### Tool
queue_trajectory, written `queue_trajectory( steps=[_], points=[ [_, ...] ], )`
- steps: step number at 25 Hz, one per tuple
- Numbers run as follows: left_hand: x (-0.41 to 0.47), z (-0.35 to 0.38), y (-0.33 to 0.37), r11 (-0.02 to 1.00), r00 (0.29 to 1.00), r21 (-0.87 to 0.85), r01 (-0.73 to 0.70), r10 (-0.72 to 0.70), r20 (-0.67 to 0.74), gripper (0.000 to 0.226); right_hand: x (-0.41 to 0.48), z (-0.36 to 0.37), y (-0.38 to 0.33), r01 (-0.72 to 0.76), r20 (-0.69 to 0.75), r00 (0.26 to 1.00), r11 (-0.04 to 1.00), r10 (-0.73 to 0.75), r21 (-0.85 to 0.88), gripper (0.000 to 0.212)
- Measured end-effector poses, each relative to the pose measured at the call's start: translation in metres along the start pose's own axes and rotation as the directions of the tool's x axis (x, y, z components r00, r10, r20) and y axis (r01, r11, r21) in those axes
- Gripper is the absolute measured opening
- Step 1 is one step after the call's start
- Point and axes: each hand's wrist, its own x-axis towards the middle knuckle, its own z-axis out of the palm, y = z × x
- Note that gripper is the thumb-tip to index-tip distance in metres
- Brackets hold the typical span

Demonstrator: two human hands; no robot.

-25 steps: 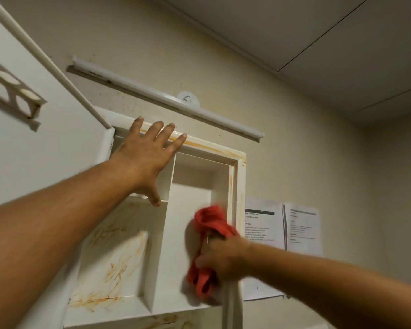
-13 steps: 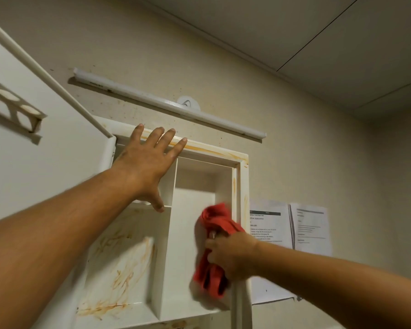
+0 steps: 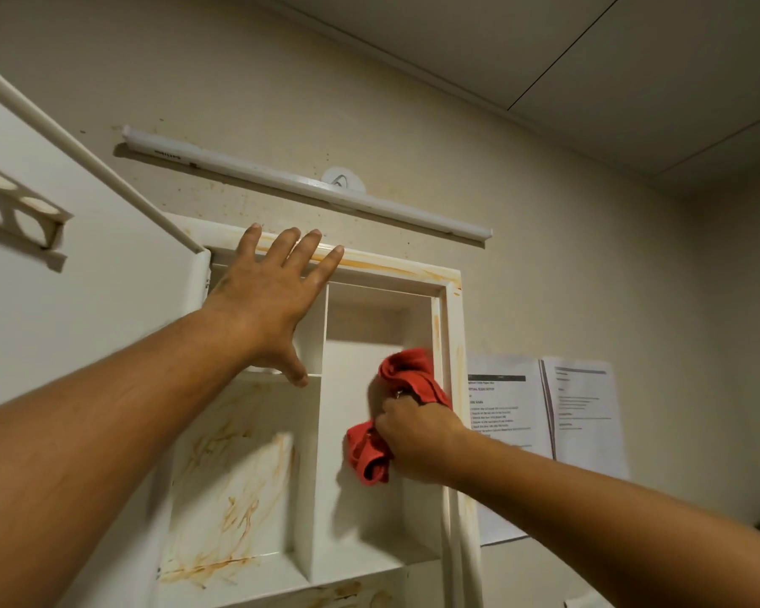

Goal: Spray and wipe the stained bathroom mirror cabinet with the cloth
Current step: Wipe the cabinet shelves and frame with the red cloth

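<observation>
So the mirror cabinet (image 3: 452, 344) is open on the wall with its door (image 3: 84, 309) swung out to the left. The left hand (image 3: 268, 309) lies flat against it, fingers straight and spread, fingertips up on the orange-streaked top frame. The right hand (image 3: 417, 441) is bunched tight around the red cloth (image 3: 406, 375), holding it inside the tall right compartment close to the inner side wall. That side looks pretty white, while the left compartment's back panel is smeared with orange stains (image 3: 233, 498), plus there's a light bar (image 3: 308, 190) above and printed sheets (image 3: 545, 410) on the wall just to the right
</observation>
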Motion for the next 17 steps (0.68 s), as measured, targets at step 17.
queue_trajectory(
  steps=[17],
  points=[
    [0.001, 0.001, 0.002, 1.0, 1.0, -0.008, -0.005, 0.005, 0.016, 0.165, 0.043, -0.115, 0.019, 0.389, 0.364, 0.859, -0.921, 0.359, -0.01, 0.055]
  ],
)
